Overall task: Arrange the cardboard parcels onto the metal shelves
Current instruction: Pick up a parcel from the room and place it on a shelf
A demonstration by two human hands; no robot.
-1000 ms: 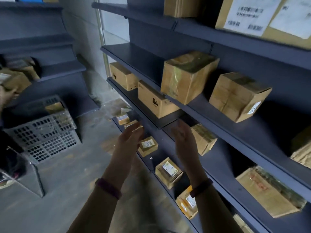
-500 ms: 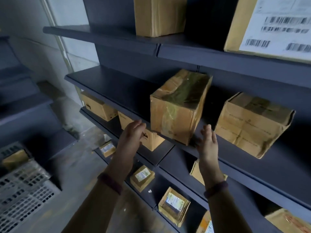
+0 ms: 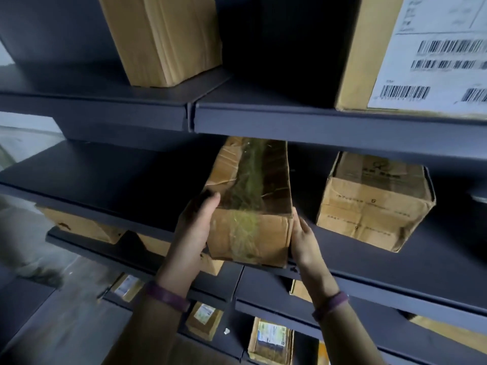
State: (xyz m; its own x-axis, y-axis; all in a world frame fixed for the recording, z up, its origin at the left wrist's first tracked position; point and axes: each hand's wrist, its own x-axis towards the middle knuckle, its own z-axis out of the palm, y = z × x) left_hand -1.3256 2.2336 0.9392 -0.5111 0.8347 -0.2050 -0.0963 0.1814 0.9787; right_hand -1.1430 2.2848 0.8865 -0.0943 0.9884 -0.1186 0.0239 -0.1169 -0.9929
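Dark grey metal shelves (image 3: 316,125) fill most of what I see, stacked in tiers with a seam between sections. Deep shadow sits under each level. Grey concrete floor (image 3: 66,325) shows at lower left. A pale wall (image 3: 26,133) shows at far left, lit brighter than the shelving.
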